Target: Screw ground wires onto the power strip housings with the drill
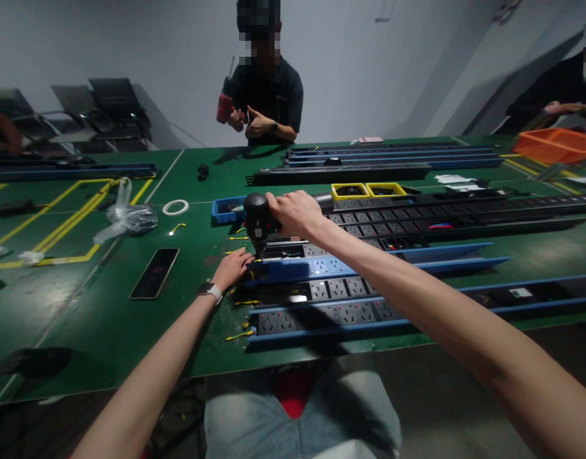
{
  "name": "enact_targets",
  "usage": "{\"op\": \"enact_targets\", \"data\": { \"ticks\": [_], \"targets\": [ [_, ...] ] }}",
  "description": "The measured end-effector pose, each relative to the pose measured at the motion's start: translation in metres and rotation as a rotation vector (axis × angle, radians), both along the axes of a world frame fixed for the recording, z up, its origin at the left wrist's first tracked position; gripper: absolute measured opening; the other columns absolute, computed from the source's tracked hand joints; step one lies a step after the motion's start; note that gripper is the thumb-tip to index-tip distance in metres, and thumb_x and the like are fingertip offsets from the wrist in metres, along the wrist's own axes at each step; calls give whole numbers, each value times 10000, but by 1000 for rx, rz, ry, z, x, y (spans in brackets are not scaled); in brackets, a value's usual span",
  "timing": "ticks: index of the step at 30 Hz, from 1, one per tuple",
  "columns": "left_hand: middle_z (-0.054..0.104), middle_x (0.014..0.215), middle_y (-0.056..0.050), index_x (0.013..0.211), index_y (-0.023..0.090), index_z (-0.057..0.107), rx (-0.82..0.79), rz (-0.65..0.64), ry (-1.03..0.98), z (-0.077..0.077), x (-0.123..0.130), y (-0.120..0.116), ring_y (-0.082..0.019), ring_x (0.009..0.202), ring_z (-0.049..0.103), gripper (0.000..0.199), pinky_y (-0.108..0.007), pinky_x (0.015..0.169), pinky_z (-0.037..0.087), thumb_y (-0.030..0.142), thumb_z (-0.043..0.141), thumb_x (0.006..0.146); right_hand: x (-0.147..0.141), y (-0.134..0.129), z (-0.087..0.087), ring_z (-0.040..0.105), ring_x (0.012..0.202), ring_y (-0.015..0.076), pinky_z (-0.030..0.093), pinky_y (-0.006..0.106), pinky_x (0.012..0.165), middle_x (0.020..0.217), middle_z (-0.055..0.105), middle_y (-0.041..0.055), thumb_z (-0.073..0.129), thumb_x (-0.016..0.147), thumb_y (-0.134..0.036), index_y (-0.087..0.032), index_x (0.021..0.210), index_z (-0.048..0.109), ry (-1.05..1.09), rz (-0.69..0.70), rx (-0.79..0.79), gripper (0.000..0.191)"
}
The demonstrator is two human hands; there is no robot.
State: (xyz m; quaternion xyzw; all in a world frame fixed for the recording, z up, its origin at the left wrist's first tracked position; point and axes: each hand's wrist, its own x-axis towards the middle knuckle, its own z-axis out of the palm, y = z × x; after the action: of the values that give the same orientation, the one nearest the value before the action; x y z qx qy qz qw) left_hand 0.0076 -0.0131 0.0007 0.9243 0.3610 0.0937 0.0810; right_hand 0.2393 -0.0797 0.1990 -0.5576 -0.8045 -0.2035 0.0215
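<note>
Near edge: a socket strip [321, 317] with blue rims lies along the table [187, 350], yellow leads [238, 336] at its left end.

Past it, left hand [231, 274] at the left end of the blue strip [293, 269]. Fingers partly bent, tips together at the strip's end, just beside the bit; whether they pinch anything cannot be told.

Right hand [297, 213] closed round the grip of the black driver [258, 220], grip roughly level, nose pointing down over that same end. Bit contact too small to make out.

Step in hand, as judged: driving a fastener at the strip's end. To do it well: bit square to the surface, pressure straight down, trigger eased in; strip braced with the left hand, fingertips clear of the bit, leads out from under it. Slipping sideways toward the fingertips looks the main risk.

Position: driver within the right hand; strip end below it and to its left, directly at the left fingertips, the rest running off to the right under the right forearm.

Beyond: blue bin [220, 211] just behind the driver, yellow bins [351, 187] farther right. Across the table, a co-worker [285, 89] holds a red driver [224, 107].
</note>
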Motion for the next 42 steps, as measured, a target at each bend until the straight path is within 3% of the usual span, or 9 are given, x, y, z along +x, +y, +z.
{"op": "enact_targets", "data": {
  "ticks": [3,9,15,22,31,42],
  "targets": [
    [584,931,-53,946,211,688,-17,2,-8,1,0,0,-166,856,549,374,-253,765,420,336,340,995,-3,1,-4,660,970,284,430,362,769,1069,704,135,688,762,-143,-74,1258,491,9,4,59,538],
    [576,912,-50,876,205,666,-30,7,-36,-1,-1,1,-160,816,524,365,-254,745,398,355,355,994,-21,-6,-15,589,969,270,400,396,827,1020,660,143,427,917,-60,-70,1156,534,61,-62,202,262],
    [584,934,-54,900,207,661,20,8,-6,-3,-1,1,-164,853,548,398,-265,768,407,370,314,1006,-25,-12,-28,538,988,237,370,394,934,1042,628,114,244,1011,-98,-122,1133,560,128,-34,304,340],
    [594,932,-56,908,209,675,27,11,-18,-1,0,-1,-160,844,559,374,-261,768,425,340,337,1000,-20,-11,-29,530,987,234,364,393,959,1030,640,104,252,993,-71,-117,1188,574,132,44,276,380],
    [591,940,-53,932,211,678,15,11,3,-3,0,1,-156,843,553,378,-256,762,418,357,337,1002,-27,-2,-28,516,972,254,365,395,902,1026,628,110,291,982,-77,-115,1143,570,116,58,348,325],
    [571,906,-46,872,204,658,-7,13,-12,1,0,0,-157,805,523,382,-262,739,392,353,333,1003,-26,1,-24,518,1011,275,359,411,889,1067,629,132,329,918,-21,-86,1206,543,108,23,287,365]
  ]
}}
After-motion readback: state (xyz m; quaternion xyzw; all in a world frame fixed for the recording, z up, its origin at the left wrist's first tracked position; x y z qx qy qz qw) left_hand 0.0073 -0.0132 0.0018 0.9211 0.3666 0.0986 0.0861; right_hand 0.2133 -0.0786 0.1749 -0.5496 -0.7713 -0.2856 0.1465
